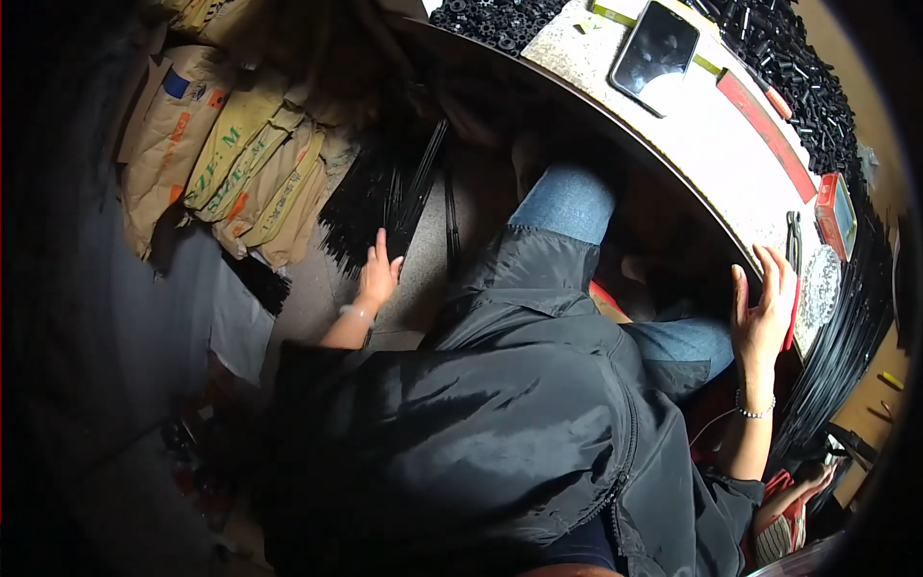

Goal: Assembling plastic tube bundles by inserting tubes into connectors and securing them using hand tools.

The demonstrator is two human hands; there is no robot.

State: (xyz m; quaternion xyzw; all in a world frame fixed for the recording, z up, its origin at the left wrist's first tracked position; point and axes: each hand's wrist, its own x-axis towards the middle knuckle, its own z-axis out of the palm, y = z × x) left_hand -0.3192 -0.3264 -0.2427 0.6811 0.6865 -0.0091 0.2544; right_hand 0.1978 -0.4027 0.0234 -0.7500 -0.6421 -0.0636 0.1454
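Item one: our left hand, fingers spread apart and holding nothing, reached down to the left and rested against a bundle of thin black rods lying on the floor under the bench. We wore a thin bracelet at that wrist.

Item two: our right hand, fingers apart and clamped on nothing, lay against the near edge of the bench at the right, a beaded bracelet at its wrist. Just beside it sat a red cloth.

Item three: on the pale, speckled bench top we noted a dark phone at the far end, a long red strip to its right, a small red box nearer, and a pair of pliers beside it. Small black parts were heaped along the far right edge, and more black rods hung over the near right.

Item four: brown paper sacks were stacked at the far left.

Item five: our black jacket and blue jeans filled the middle.
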